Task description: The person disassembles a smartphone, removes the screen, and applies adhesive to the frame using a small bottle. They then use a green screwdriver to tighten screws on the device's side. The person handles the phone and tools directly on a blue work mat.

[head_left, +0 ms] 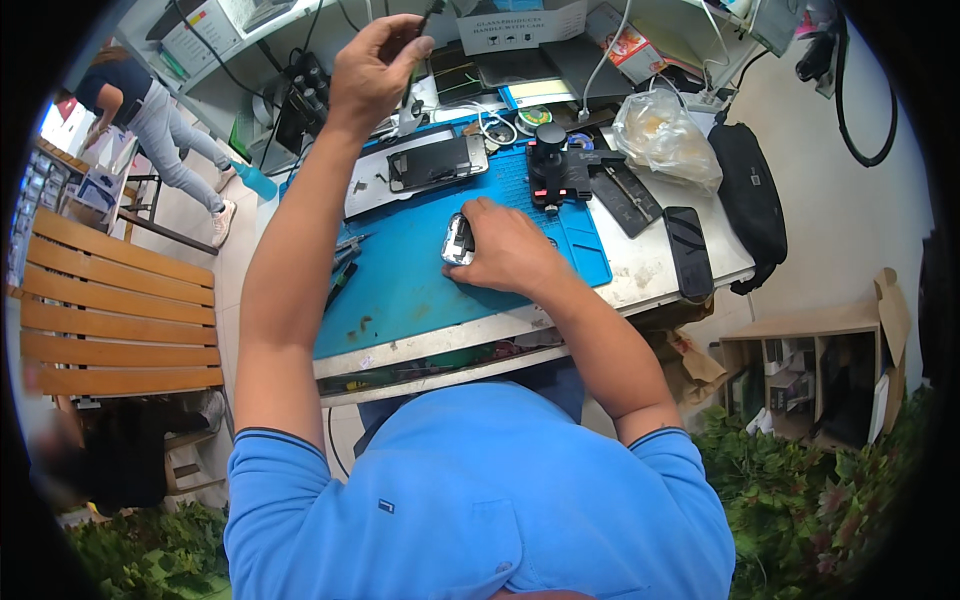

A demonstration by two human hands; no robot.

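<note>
My right hand [505, 245] is closed round a small rounded device [457, 240] with a white and silver edge and dark parts showing. It is held at the middle of the blue work mat [400, 290]; its exact kind cannot be made out. Raised at the back left, my left hand [378, 75] pinches a thin, dark, stick-like thing [434, 12] at its fingertips. Beyond the mat's middle, a disassembled black-screened device [437, 163] lies on a pale tray [365, 197]. Several slim hand tools [342, 275] lie at the mat's left edge.
A black clamp-like stand [549, 170] stands at the mat's back right. Beside it are a clear plastic bag [665, 135], a black pouch [750, 200] and a dark phone [688, 252]. Cables and boxes crowd the back. A wooden bench [120, 305] and another person [150, 110] are at left.
</note>
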